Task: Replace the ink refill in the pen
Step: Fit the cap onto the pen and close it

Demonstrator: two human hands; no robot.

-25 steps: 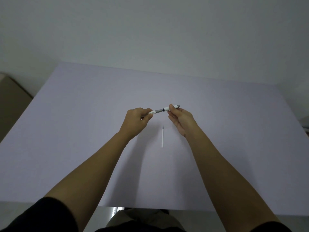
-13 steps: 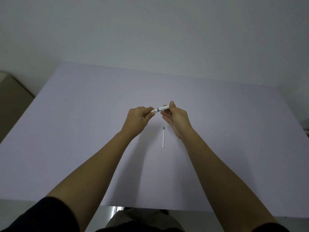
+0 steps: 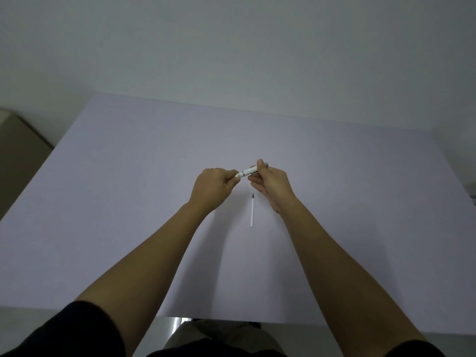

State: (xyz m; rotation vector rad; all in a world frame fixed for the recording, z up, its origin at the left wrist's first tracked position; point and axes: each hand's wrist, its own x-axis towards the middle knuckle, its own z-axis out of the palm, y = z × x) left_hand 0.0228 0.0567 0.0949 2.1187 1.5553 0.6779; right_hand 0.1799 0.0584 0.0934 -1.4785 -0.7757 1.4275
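Together, left hand (image 3: 215, 186) and right hand (image 3: 273, 182) pinch one pen (image 3: 248, 172); one refill (image 3: 252, 211) lies below.

Above the pale table (image 3: 128, 202), the left hand (image 3: 213, 188) and right hand (image 3: 273, 182) pinch opposite ends of a white pen (image 3: 248, 172). A thin white refill (image 3: 252, 211) lies on the table just below the pen, between both wrists.

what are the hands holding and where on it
Both hold the pen: left hand pinches its left end, right hand grips its right end. The refill lies unheld.
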